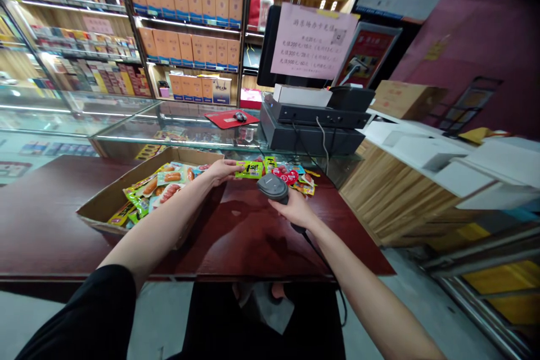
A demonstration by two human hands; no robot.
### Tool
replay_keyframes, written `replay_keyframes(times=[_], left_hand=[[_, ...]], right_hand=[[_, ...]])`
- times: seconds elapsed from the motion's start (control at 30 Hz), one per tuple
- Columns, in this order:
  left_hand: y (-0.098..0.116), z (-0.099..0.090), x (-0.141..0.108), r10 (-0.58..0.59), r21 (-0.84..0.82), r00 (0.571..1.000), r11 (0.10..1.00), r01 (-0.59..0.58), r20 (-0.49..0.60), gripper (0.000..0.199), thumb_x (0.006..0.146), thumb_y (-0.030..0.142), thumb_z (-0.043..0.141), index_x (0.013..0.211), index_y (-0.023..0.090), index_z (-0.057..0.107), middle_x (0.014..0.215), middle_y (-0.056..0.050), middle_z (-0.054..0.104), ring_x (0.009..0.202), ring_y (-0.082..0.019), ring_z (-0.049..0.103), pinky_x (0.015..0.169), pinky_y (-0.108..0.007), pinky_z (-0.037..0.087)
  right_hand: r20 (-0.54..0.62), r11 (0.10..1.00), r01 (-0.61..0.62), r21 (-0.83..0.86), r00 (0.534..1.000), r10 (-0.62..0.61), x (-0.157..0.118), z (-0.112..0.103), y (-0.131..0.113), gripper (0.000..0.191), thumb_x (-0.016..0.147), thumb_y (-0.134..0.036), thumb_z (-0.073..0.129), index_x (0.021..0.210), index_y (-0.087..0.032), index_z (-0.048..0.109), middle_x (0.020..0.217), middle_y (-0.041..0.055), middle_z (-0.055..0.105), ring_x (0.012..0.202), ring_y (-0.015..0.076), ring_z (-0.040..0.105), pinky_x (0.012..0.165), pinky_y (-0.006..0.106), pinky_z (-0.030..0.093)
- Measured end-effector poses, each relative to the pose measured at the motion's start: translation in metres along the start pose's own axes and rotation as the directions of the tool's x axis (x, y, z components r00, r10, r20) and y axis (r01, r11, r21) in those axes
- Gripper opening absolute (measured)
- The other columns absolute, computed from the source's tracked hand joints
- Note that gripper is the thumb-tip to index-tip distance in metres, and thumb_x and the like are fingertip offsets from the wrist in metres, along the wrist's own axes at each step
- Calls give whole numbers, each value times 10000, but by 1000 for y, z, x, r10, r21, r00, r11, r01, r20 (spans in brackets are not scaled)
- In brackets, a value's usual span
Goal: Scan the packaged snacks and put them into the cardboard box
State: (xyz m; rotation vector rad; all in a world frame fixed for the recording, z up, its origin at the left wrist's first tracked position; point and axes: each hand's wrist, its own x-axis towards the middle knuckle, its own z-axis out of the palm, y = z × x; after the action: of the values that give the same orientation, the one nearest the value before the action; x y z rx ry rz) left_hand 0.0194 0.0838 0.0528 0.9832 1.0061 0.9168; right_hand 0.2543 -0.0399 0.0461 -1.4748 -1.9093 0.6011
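Observation:
My left hand (225, 171) pinches the left end of a green snack packet (250, 169) just above the dark red table. In my right hand (296, 208) is a grey barcode scanner (273, 187), its head pointing toward the packet and its cable trailing down past the table edge. Behind the scanner lies a small pile of colourful snack packets (291, 173). Left of my left hand, a cardboard box (96, 219) holds several sausage and snack packets (172, 177); my left forearm covers part of it.
A glass display counter (177, 118) stands behind the table (236, 247), with a mouse (240, 116) on a red mat (223, 119). A monitor with a paper sign (312, 42) rises above a black cash drawer (307, 135). Stocked shelves line the back; a wooden cabinet (400, 191) is at right.

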Motion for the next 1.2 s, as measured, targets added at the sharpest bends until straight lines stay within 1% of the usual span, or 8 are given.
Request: replay_keyframes(times=[0.2, 0.47, 0.57, 0.67, 0.77, 0.9, 1.03, 1.2], left_hand=[[22, -23, -1, 67, -79, 991, 994, -77, -112, 274, 564, 110, 861, 769, 100, 679, 709, -49, 695, 639, -120, 663, 728, -308, 613], [52, -127, -28, 186, 20, 908, 981, -193, -375, 341, 498, 164, 899, 755, 99, 684, 749, -80, 717, 674, -162, 691, 646, -263, 599], [53, -157, -42, 179, 50, 912, 984, -172, -369, 350, 552, 224, 885, 821, 92, 706, 810, -117, 727, 721, -172, 703, 663, -248, 593], [51, -169, -50, 182, 69, 925, 983, -169, -334, 371, 579, 265, 876, 860, 89, 710, 845, -134, 727, 725, -169, 704, 665, -244, 590], [49, -162, -51, 177, 76, 925, 984, -160, -335, 375, 573, 284, 880, 842, 92, 703, 824, -122, 723, 710, -168, 702, 662, -251, 590], [48, -131, -42, 151, 86, 943, 988, -131, -297, 380, 551, 281, 889, 824, 91, 705, 804, -109, 720, 700, -158, 693, 661, -246, 584], [41, -84, -22, 113, 84, 971, 992, -98, -210, 371, 529, 265, 897, 793, 92, 703, 783, -106, 717, 682, -153, 683, 671, -264, 580], [22, -10, 9, 48, 124, 998, 991, -42, -44, 385, 510, 275, 901, 792, 103, 704, 751, -92, 717, 675, -155, 677, 671, -274, 570]], right_hand=[[44, 997, -66, 35, 997, 64, 0, -5, -6, 209, 781, -369, 615, 860, -176, 615, 499, -14, 604, 404, 148, 573, 446, 247, 460], [97, 997, -67, 47, 993, 62, 11, 2, -13, 233, 790, -399, 612, 855, -176, 590, 499, -8, 602, 389, 149, 574, 410, 239, 447], [123, 998, -45, 47, 992, 39, 17, 9, -13, 263, 804, -430, 602, 880, -179, 586, 517, -1, 616, 407, 159, 593, 427, 248, 458], [131, 1000, -5, 30, 991, 1, 21, 14, -15, 271, 807, -441, 603, 883, -182, 579, 519, -2, 621, 412, 159, 597, 453, 253, 469], [121, 999, 21, 28, 992, -24, 20, 14, -18, 272, 807, -432, 608, 902, -179, 585, 516, -4, 621, 404, 153, 589, 466, 255, 472], [98, 999, 22, 41, 995, -26, 15, 5, -17, 258, 802, -409, 612, 904, -172, 607, 530, 7, 630, 428, 157, 601, 465, 252, 473], [57, 996, -70, 57, 996, 66, 6, -12, -6, 247, 786, -394, 626, 898, -176, 600, 519, 1, 618, 411, 157, 588, 428, 246, 460], [-14, 990, -137, 42, 990, 138, -9, -45, 13, 304, 777, -418, 638, 944, -164, 629, 526, 1, 622, 426, 159, 593, 446, 248, 455]])
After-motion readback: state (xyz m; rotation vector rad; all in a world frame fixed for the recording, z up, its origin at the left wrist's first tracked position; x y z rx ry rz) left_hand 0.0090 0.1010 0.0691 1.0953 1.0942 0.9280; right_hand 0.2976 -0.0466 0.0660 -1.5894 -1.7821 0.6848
